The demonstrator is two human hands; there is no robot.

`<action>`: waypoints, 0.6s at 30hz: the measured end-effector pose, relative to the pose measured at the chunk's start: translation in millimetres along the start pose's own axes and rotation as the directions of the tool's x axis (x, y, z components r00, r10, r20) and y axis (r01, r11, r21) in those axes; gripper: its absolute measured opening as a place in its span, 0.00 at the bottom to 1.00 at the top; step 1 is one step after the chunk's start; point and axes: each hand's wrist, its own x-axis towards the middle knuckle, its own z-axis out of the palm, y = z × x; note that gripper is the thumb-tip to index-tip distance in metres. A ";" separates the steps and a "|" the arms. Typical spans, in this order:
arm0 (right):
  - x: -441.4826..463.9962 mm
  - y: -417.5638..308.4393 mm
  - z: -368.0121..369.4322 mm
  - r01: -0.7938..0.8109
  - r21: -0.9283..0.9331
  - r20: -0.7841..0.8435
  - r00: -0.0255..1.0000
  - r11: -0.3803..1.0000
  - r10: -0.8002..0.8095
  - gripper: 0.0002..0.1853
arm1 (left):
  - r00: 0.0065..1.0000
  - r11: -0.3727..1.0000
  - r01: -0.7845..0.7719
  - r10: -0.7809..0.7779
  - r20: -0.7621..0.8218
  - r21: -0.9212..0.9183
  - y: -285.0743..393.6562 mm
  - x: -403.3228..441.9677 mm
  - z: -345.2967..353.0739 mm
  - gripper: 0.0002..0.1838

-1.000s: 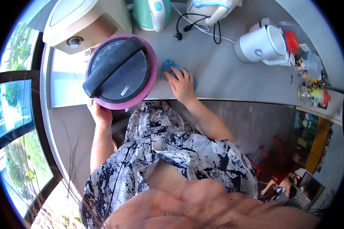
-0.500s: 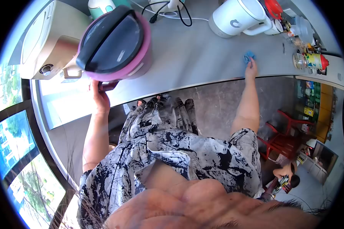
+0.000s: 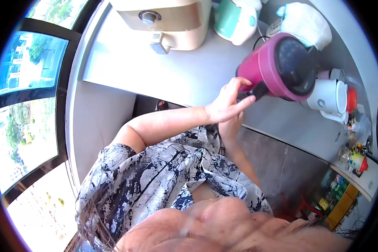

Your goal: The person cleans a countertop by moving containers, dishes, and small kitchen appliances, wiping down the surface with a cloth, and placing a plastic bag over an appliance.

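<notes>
A pink jug (image 3: 265, 66) with a black lid (image 3: 295, 63) stands over the grey counter, its black handle (image 3: 258, 90) turned towards me. My left hand (image 3: 227, 102) reaches across my body and has that handle between its index finger and thumb. Just below it, nearer my body, is my right hand (image 3: 231, 126), close under the left wrist. The left hand covers most of the right fingers, so what they touch is hidden. No blue cloth shows in the right hand now. Whether the jug's base touches the counter cannot be made out.
A cream air fryer (image 3: 168, 25) stands at the back left beside a teal and white kettle (image 3: 235, 21). White cloth (image 3: 308, 25) covers something behind the jug. To the right are a white jug (image 3: 326, 98) and several jars (image 3: 357, 159). Windows (image 3: 31, 63) line the left side.
My view has turned left. The pink jug has moved right along the counter, past the teal kettle. My right hand has come from the far right, where it held a blue cloth, to beside my left.
</notes>
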 end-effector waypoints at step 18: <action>34.6 97.2 -23.2 -0.225 -0.444 -0.195 0.969 0.867 0.152 0.20 | 0.786 0.787 0.557 -0.603 -0.135 -0.266 -61.1 -128.5 -62.5 0.12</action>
